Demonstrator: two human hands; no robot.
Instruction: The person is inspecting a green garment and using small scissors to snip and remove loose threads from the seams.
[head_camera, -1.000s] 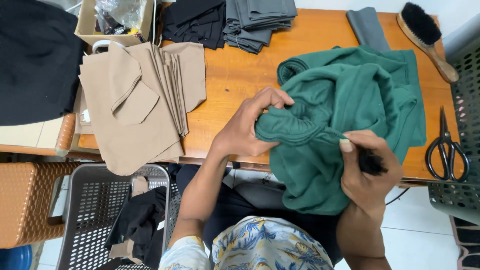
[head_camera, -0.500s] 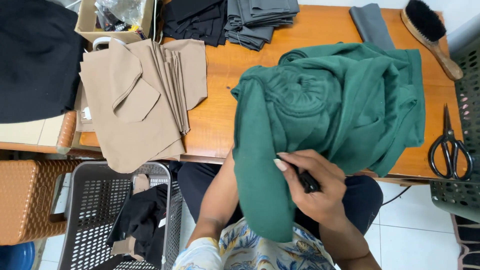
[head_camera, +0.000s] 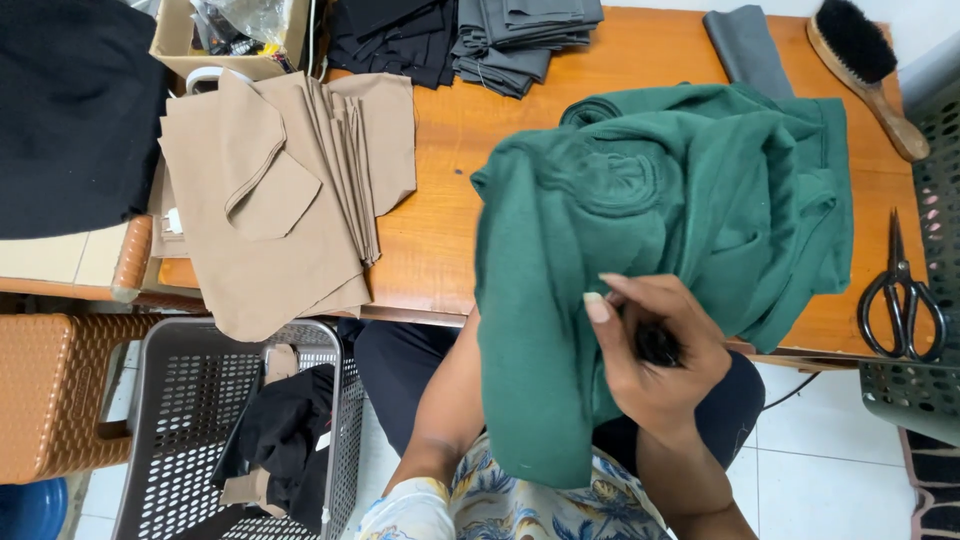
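Head view, nearest the lower edge: the right hand (head_camera: 655, 350) sits at lower centre-right, fingers curled around a small dark object (head_camera: 657, 343) whose kind cannot be told, thumb pressed against the green garment (head_camera: 640, 230). The left hand is hidden beneath that garment; only the forearm (head_camera: 445, 400) shows rising under the cloth, so its grip cannot be told. The green garment is lifted off the table edge, draped over the hidden hand, one fold hanging down toward the lap at lower centre, the rest bunched over the right half of the wooden table (head_camera: 450, 200). At lower left, a grey perforated basket (head_camera: 170, 420) stands on the floor and holds black cloth (head_camera: 280, 440) with a scrap of tan; beside it, further left, is a brown woven stool (head_camera: 50, 390). On the table, left of centre, lies a stack of tan cut fabric pieces (head_camera: 280, 190), overhanging the near edge. Black scissors (head_camera: 900, 290) lie at the right edge, closed, just beside a grey crate (head_camera: 935, 150). At the far edge lie folded black cloth (head_camera: 390, 35), folded grey cloth (head_camera: 525, 35), a grey strip (head_camera: 745, 45), and a wooden brush with black bristles (head_camera: 865, 65) at upper right. A cardboard box (head_camera: 230, 40) sits at upper left, with a large black fabric (head_camera: 70, 110) left of it.
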